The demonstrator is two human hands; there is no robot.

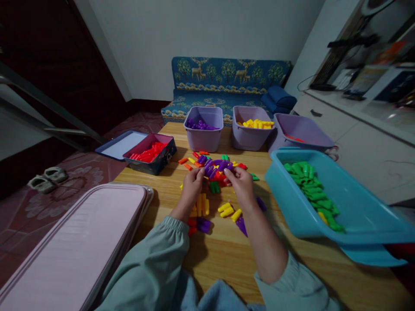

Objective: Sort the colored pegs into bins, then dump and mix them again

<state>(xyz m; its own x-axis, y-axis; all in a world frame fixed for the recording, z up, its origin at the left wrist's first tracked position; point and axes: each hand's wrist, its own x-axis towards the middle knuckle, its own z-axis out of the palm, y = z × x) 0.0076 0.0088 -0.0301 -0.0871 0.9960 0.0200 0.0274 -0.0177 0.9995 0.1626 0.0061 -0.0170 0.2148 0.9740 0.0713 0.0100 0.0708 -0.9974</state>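
Over the middle of the table, my left hand point(193, 185) and my right hand point(241, 183) face each other with fingers closed at a cluster of purple plastic building pieces point(212, 168). The pieces lie between my fingertips; how they join is too small to make out. Beneath and behind them spreads a loose pile of red, orange, yellow and green pieces, among them a green piece point(214, 187). Closer to me are yellow pieces point(226, 210) between my forearms and a purple piece point(203, 225) by my left wrist.
Purple pieces fill a lilac bin point(204, 140), yellow ones another lilac bin point(248, 140); a third lilac bin point(304, 129) has some red. A teal bin point(285, 203) at right holds green pieces. An open tin box point(162, 157) holds red pieces. A pink lid point(81, 242) lies left.
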